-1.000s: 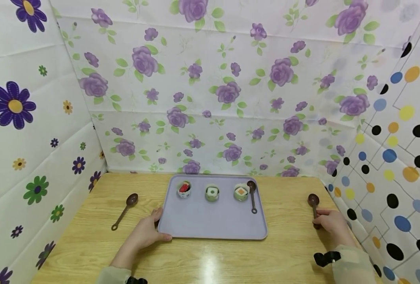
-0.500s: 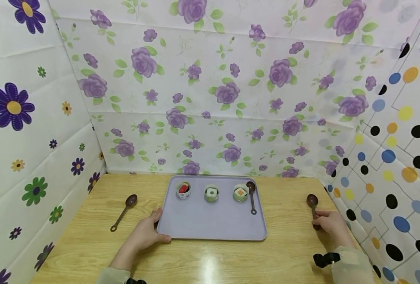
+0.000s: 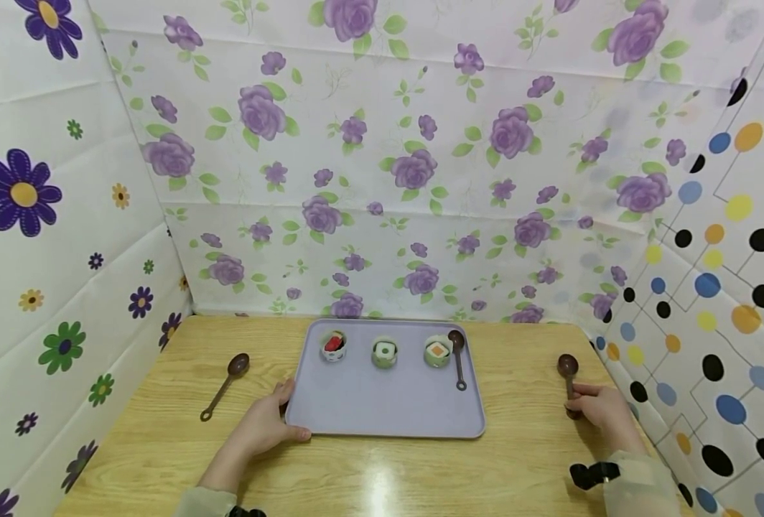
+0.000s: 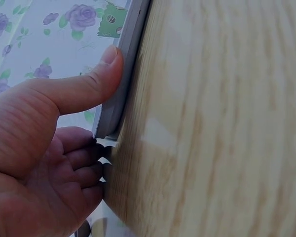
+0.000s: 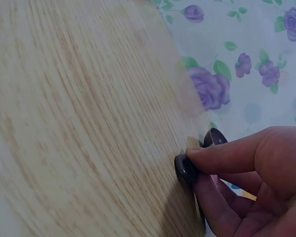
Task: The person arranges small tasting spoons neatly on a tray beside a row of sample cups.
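The tray (image 3: 382, 413), pale purple, is set flat on the wooden table (image 3: 421, 474), toward its far edge. Its near-left corner is grasped by the left hand (image 3: 262, 425): the thumb is laid against the near rim and the fingers are bent at the left side. How far the fingers are tucked beneath the tray cannot be told.

The held spoon (image 3: 568, 366), dark brown, is located near the table's right edge, well apart from the tray. Its handle is pinched by the right hand (image 3: 602, 411) between thumb and index finger, and its bowl is pointed away from the person. Whether its full length is borne by the table cannot be established.

Three small cups are arranged in a row along the far half of the tray. The patterned cup (image 3: 334, 355) at left is filled with a red piece (image 3: 334, 342); the middle cup (image 3: 384, 361), green, with a white piece; the right cup (image 3: 436, 359), also green, with a white and orange piece (image 3: 438, 350). Beside the latter, the tray spoon (image 3: 459, 359) is laid, its bowl seen against the cup's rim.

The left spoon (image 3: 238, 365) is laid slantwise on the table, left of the tray. The table is backed by a rose-printed cloth (image 3: 382, 143).
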Tool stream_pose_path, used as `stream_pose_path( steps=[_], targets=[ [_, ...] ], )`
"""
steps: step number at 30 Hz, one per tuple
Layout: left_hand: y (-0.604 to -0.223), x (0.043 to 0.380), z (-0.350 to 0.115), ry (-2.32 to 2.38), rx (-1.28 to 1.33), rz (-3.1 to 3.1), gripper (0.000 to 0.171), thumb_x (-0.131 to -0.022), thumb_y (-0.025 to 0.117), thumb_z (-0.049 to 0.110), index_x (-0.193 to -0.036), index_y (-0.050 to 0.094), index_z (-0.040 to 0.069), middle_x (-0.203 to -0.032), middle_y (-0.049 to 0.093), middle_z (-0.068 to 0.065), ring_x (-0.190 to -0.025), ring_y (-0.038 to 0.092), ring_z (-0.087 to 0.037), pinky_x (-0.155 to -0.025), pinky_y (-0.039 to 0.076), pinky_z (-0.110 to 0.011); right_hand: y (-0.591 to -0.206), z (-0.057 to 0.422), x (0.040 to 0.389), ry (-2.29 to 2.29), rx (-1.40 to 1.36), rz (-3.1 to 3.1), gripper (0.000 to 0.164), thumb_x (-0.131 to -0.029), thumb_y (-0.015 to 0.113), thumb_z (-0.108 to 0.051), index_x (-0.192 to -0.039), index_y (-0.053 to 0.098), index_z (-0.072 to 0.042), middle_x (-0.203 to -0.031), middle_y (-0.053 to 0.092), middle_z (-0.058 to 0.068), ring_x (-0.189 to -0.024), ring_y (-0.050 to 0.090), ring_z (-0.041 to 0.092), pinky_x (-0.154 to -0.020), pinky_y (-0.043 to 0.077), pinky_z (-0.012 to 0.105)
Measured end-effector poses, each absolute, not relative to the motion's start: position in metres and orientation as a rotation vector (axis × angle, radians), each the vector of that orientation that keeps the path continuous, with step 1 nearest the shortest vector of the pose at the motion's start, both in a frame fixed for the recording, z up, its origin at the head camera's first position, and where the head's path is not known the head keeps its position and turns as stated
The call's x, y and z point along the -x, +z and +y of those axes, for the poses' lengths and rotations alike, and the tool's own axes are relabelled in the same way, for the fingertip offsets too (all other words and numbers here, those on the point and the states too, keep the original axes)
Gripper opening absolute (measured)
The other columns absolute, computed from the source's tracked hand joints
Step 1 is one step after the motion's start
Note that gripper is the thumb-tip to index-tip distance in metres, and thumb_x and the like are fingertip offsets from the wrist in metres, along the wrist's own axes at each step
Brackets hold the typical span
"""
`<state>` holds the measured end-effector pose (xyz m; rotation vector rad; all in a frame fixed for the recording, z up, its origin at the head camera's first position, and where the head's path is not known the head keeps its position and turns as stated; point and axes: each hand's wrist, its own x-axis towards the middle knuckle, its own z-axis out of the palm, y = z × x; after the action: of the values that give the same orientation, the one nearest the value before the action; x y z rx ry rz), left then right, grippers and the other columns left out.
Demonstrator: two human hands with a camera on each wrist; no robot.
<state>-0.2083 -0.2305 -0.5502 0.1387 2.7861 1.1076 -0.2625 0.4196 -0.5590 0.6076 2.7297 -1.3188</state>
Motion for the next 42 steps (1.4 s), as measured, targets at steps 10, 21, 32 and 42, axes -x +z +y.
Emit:
stream_pose_path(
  steps=[10,21,32,42],
  targets=[
    [-0.551,0.209,-0.232,1.114,-0.132,2.777,0.126,-0.068,0.103,0.033,-0.161,0.030,-0.012,-0.163,0.031,-0.036,-0.154,0.028,-0.053,-0.123,0.029,-0.064,-0.559,0.414,0.261,-1.260,-0.566,2.766,0.044,-0.087,0.079,-0.008,-0.125,0.072,0.011,-0.097,0.078,0.014,-0.088,0.070,0.027,-0.073,0.050,0.029],
    [-0.551,0.210,-0.231,1.129,-0.145,2.764,0.126,-0.069,0.103,0.034,-0.162,0.030,-0.011,-0.164,0.031,-0.037,-0.153,0.028,-0.054,-0.122,0.030,-0.064,-0.564,0.413,0.256,-1.323,-0.622,2.778,0.047,-0.090,0.076,-0.006,-0.133,0.067,0.012,-0.128,0.066,0.033,-0.105,0.065,0.037,-0.072,0.051,0.028],
    [-0.550,0.211,-0.231,1.128,-0.131,2.758,0.127,-0.069,0.103,0.034,-0.162,0.029,-0.011,-0.164,0.029,-0.038,-0.153,0.028,-0.054,-0.122,0.030,-0.065,-0.567,0.421,0.255,-1.528,-0.575,2.671,0.051,-0.092,0.078,-0.003,-0.137,0.062,0.016,-0.099,0.077,0.003,-0.080,0.063,0.006,-0.067,0.053,0.022],
    [-0.549,0.209,-0.230,1.126,-0.122,2.761,0.126,-0.069,0.103,0.032,-0.162,0.030,-0.011,-0.164,0.029,-0.038,-0.153,0.029,-0.054,-0.123,0.030,-0.065,-0.569,0.408,0.247,-1.743,-0.563,2.587,0.055,-0.096,0.074,0.004,-0.145,0.053,0.018,-0.106,0.077,0.011,-0.078,0.069,0.002,-0.071,0.063,0.026]
  ],
)
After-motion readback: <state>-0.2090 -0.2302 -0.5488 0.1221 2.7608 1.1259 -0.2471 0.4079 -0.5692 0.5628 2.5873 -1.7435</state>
